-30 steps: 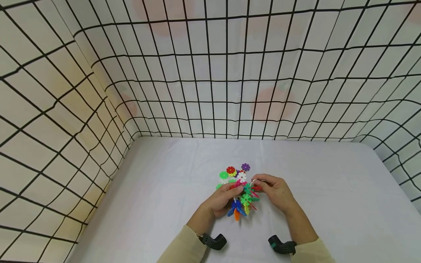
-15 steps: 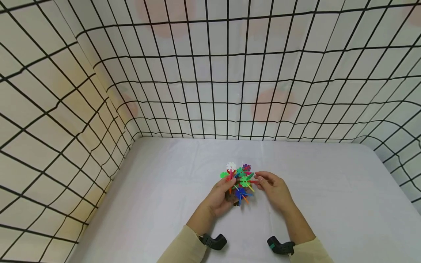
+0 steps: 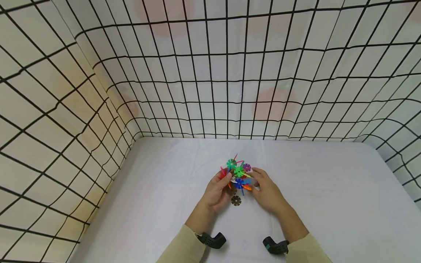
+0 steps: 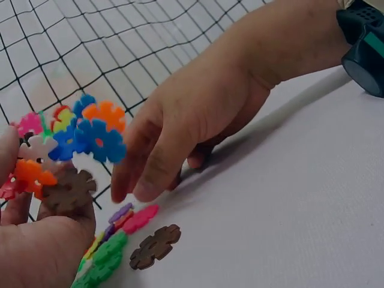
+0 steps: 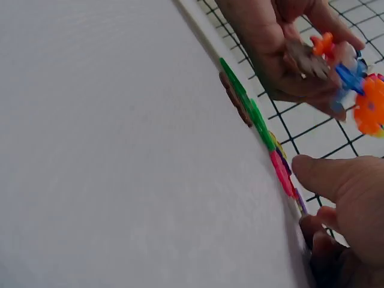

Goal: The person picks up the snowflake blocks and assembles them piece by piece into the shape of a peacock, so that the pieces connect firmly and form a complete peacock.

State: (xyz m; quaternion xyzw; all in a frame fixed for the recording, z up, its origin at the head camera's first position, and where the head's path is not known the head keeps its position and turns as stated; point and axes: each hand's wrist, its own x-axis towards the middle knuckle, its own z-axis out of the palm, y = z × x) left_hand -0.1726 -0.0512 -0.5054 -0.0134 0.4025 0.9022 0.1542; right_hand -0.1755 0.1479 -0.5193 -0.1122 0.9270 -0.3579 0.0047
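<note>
My left hand (image 3: 215, 191) grips a built cluster of interlocking plastic snowflake discs (image 3: 239, 172) in green, blue, orange, pink and other colours. In the left wrist view, the blue discs (image 4: 108, 141) stick out on the side toward my right hand (image 4: 198, 114), and a brown disc (image 4: 71, 191) sits by the left thumb. My right hand's fingers point down beside the cluster, close over loose discs on the table, with nothing seen between thumb and fingers. In the right wrist view, the right thumb (image 5: 327, 174) reaches toward a pink loose disc (image 5: 282, 174).
A loose brown disc (image 4: 155, 246) lies on the white-covered table (image 3: 164, 204). Green discs (image 4: 102, 261) and several others lie beside it, partly hidden behind the hands in the head view. A black grid net (image 3: 227, 80) lines the back and sides.
The cluster has turned and moved away from me in my left hand. My right hand has come off the cluster's right side and moved left, lower over the loose discs. The brown disc has come into sight.
</note>
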